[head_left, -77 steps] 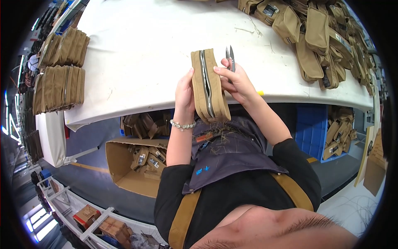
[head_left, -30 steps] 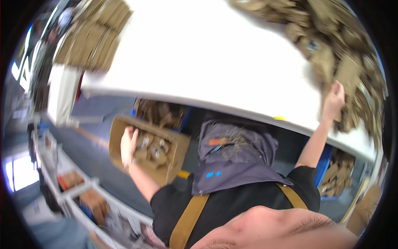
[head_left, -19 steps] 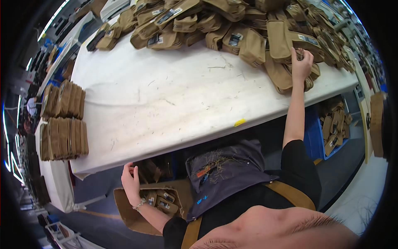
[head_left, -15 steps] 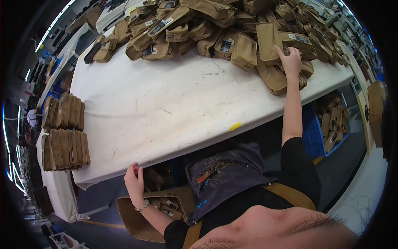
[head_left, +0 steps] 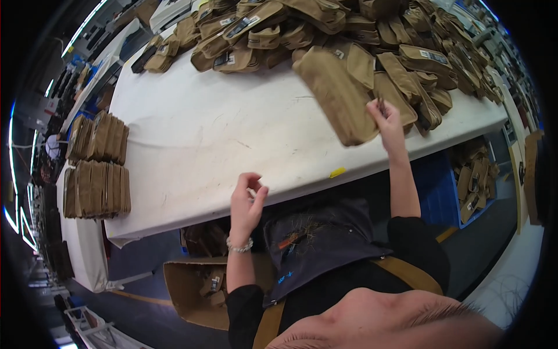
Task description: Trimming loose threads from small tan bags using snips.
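My right hand (head_left: pixel 388 119) pinches the tan fabric pouch (head_left: pixel 334 96) at one edge | pouch: tilted, upper right of centre | my left hand (head_left: pixel 247 203): empty, half-curled | risk: one-sided pinch could slip

brown pouch (head_left: pixel 337 96), white table (head_left: pixel 203 151), blue crate (head_left: pixel 435 187)

- On my feed, the held pouch (head_left: pixel 337 96) looks like matt tan cloth.
- Heaped pouches (head_left: pixel 296 35) along the tabletop's far edge: similar matt cloth, some with smooth labels (head_left: pixel 433 56).
- I see the tabletop (head_left: pixel 203 157) in matt white, cloth-like, creased towards its left edge.
- Below the near edge: dull cardboard carton (head_left: pixel 186 291), dark matt cloth apron (head_left: pixel 331 238).
- Below its right corner: smooth plastic crate (head_left: pixel 430 186).
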A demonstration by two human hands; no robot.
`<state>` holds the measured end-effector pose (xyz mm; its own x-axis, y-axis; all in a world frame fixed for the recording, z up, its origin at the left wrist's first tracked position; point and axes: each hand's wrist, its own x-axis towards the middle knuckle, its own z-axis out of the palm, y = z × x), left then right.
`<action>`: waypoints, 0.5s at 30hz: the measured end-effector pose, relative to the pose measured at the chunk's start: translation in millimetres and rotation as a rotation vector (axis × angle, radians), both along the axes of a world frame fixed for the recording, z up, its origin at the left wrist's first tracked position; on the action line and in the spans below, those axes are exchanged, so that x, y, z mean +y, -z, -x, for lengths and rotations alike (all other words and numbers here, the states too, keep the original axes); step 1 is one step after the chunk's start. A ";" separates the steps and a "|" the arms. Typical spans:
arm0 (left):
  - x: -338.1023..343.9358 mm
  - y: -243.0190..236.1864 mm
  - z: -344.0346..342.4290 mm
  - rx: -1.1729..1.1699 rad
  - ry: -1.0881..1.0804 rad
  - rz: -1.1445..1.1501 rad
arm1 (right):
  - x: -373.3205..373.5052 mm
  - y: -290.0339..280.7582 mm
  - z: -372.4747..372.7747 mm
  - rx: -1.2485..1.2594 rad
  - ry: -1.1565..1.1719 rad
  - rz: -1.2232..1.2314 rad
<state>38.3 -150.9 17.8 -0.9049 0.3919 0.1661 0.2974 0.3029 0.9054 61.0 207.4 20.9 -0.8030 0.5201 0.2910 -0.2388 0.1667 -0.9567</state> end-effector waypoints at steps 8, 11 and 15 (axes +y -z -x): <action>50.7 0.5 -9.6 -0.362 0.201 -0.414 | -114.1 54.6 -46.3 -0.324 -0.541 0.573; 39.8 11.1 -8.3 -0.448 0.168 -0.466 | -107.9 59.8 -50.5 -0.610 -0.751 0.416; 33.6 32.5 1.5 -0.499 0.137 -0.414 | -114.6 43.2 -40.8 -0.429 -0.581 0.314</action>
